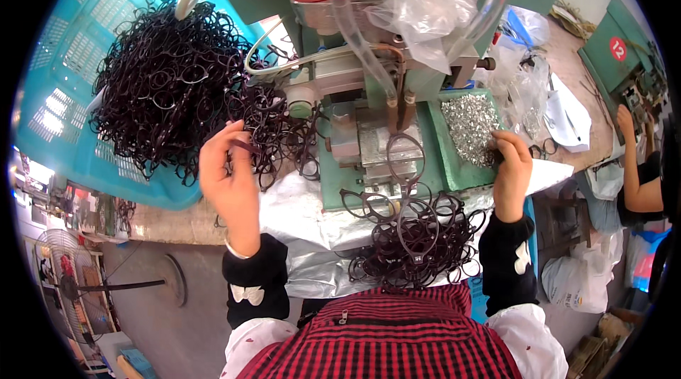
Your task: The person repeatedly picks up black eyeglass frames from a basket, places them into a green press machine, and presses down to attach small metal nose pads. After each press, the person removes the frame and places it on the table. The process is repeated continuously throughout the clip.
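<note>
My left hand (230,184) is raised beside the big heap of dark eyeglass frames (159,88). Its fingers are closed on a dark eyeglass frame (245,146), mostly hidden by the hand. At the right edge of a green tray (457,179), my right hand (513,170) has its fingers curled together by the small silvery metal parts (468,127); whatever they pinch is too small to make out. Between the hands stands a bench machine with a metal fixture (379,141). Eyeglass frames (404,251) are piled in front of it, some standing up against the fixture.
A turquoise plastic basket (67,106) carries the big heap at left. Clear tubes (347,17) and a plastic bag (422,3) hang over the machine. White paper (567,116) lies at right, near another green machine (617,49) and a co-worker's arm (635,155). A fan (67,283) stands lower left.
</note>
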Demonstrator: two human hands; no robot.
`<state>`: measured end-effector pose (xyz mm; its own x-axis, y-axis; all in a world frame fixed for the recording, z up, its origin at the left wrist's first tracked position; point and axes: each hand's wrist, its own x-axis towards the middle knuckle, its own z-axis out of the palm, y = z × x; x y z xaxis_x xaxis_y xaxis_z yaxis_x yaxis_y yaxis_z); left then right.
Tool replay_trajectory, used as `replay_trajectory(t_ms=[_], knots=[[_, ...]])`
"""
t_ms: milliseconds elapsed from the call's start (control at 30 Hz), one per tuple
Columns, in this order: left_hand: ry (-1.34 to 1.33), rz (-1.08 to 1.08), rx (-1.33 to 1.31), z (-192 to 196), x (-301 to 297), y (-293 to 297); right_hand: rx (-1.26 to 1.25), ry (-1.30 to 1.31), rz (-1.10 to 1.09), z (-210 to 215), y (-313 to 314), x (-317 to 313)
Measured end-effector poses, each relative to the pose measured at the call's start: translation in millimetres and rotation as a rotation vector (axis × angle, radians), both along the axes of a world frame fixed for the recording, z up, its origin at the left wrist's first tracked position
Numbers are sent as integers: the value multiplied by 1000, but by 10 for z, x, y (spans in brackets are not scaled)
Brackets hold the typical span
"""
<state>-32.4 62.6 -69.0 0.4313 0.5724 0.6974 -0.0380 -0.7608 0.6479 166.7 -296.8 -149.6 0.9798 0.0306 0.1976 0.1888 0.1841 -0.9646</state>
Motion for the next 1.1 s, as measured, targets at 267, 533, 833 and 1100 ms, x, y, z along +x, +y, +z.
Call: replay_trajectory(t_ms=[267,533,833,1100], knots=[[-62,-27,-484,-503,-124,-16,-85,30,133,445,578,-239],[-139,-201,-612,-724,59,-112,-61,-225,311,836,1160,-431],[-289,-208,-421,-28,17,-523,-3,-45,387,964,1218,-578],[-337,-603,337,507,33,-943,88,-70,495,1164,1127,-773]])
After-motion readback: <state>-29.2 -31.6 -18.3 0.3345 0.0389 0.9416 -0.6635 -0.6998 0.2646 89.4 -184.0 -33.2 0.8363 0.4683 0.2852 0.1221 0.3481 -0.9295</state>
